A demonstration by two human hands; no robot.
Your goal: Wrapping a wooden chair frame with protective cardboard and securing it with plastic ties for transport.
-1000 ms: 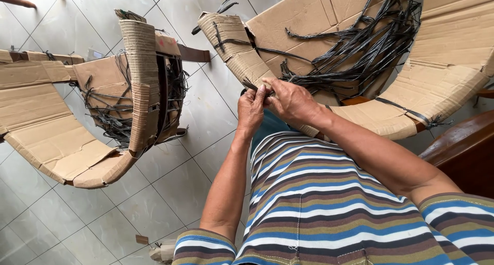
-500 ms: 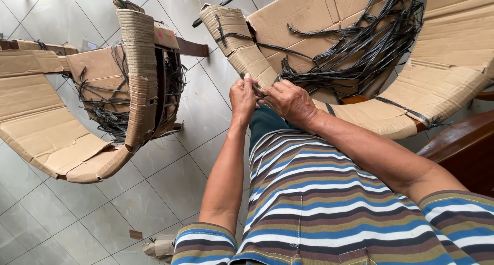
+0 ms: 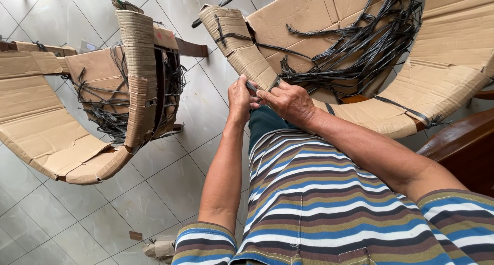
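Observation:
My left hand (image 3: 240, 97) and my right hand (image 3: 288, 102) meet at the near edge of a curved, cardboard-wrapped chair frame (image 3: 453, 49). Both pinch a dark plastic strap (image 3: 252, 86) where it runs over the cardboard-wrapped arm (image 3: 236, 38). A tangle of loose black straps (image 3: 360, 43) lies inside that frame, above my right hand. My striped shirt (image 3: 319, 203) fills the lower right of the head view.
A second cardboard-wrapped chair frame (image 3: 77, 116) with black straps stands on the white tiled floor (image 3: 128, 203) at the left. Dark wooden furniture (image 3: 463, 146) sits at the right edge. A small cardboard scrap (image 3: 136, 235) lies on the tiles near a foot (image 3: 159, 248).
Both hands have shifted slightly on the strap at the arm's edge, the left fingers closing higher on it. The view has moved a little; the frames stay put.

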